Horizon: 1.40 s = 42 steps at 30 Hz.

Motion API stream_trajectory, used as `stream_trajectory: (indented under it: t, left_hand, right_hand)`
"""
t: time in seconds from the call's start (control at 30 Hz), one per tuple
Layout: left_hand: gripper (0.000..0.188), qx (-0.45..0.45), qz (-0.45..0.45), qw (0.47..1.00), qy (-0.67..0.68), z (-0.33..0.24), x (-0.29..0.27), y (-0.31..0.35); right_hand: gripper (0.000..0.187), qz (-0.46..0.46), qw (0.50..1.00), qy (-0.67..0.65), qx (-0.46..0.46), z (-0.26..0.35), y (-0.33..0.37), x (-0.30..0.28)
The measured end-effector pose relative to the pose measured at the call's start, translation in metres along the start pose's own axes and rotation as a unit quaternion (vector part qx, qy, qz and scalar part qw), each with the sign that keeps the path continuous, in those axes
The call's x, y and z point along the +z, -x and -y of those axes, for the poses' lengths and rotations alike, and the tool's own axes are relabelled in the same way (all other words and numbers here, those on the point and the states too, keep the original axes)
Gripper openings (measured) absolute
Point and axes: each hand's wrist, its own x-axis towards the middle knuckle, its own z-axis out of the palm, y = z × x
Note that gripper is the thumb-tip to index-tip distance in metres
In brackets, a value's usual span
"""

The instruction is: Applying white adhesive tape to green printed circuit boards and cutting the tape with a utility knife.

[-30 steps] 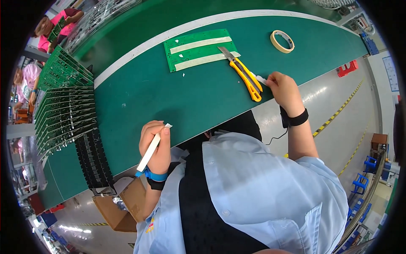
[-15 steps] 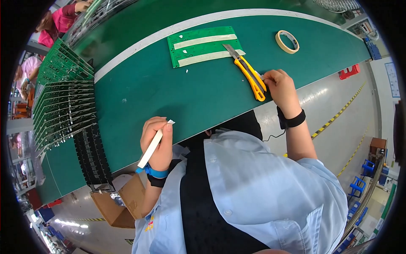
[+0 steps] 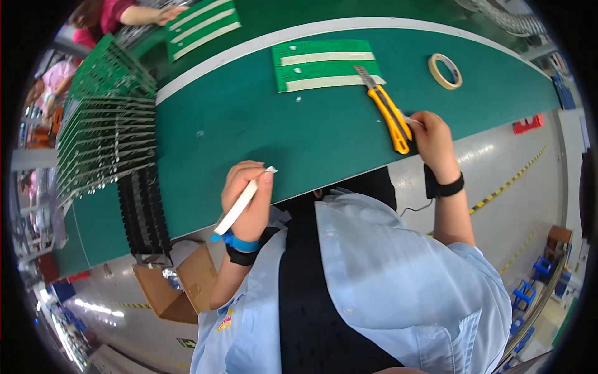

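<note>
1. We see the left hand (image 3: 256,209) gripping a slim white stick (image 3: 235,209).
2. Right hand (image 3: 436,146): we note a small whitish scrap (image 3: 412,121) pinched beside a yellow-and-black utility knife (image 3: 390,115).
3. Knife blade (image 3: 364,76) overlaps a flat green circuit board (image 3: 336,68) bearing two cream tape strips (image 3: 327,58).
4. Right of it, we log a cream tape roll (image 3: 435,70).

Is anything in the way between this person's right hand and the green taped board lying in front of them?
Yes: the yellow utility knife lies between the right hand and the green board. Its handle is next to the hand, and its blade reaches over the board's right end.
</note>
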Motion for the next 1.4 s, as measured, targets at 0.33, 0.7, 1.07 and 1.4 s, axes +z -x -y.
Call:
stream_trajectory:
  t: [0.33,0.7,1.07,1.4]
  left_hand:
    - [0.005,0.021,-0.011,1.0,-0.013,0.002,-0.005,0.0]
    - [0.007,0.032,-0.007,0.999,0.0,0.004,-0.003,-0.004]
    - [0.006,0.063,0.022,0.997,0.034,0.003,-0.003,-0.004]
    - [0.008,0.039,0.01,0.998,0.041,0.008,-0.006,-0.002]
  right_hand:
    - [0.024,-0.041,0.953,-0.138,0.267,-0.114,0.0,-0.064]
    - [0.031,-0.034,0.944,0.247,0.217,-0.122,0.004,-0.062]
    - [0.031,0.016,0.937,0.295,0.188,-0.188,0.004,-0.076]
    - [0.044,-0.132,0.928,-0.019,0.349,-0.16,0.016,-0.092]
